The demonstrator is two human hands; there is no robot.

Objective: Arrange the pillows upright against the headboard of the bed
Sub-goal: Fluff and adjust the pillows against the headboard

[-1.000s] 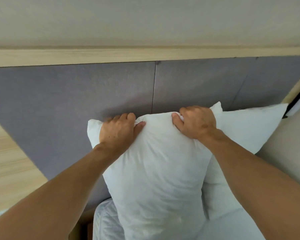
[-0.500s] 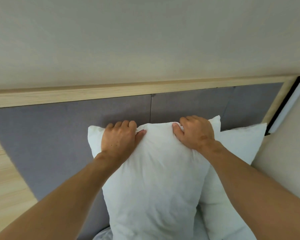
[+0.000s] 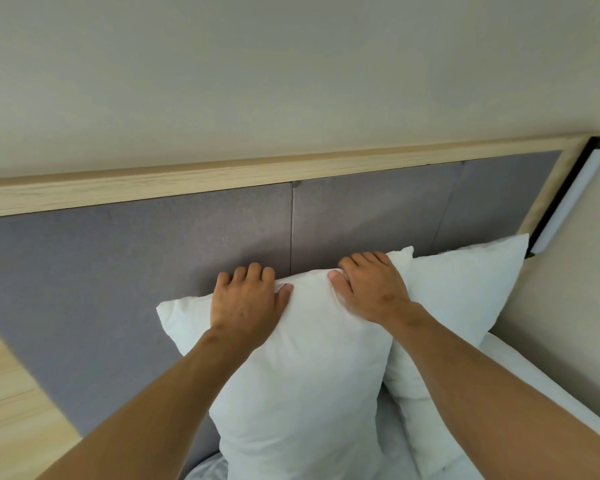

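A white pillow stands upright against the grey padded headboard. My left hand grips its top edge left of centre, fingers curled over the back and thumb in front. My right hand grips the same edge near the right corner. A second white pillow leans upright against the headboard to the right, partly behind the first. Both pillows' bases rest on the white bedding.
A light wooden rail caps the headboard, with a beige wall above. A wooden panel lies at lower left. At far right a dark-framed white strip runs beside the headboard, with a beige side wall close to the bed.
The view has tilted upward, showing more wall and the headboard's right end. Both hands keep their grip on the pillow's top edge, and the pillow sits lower against the headboard.
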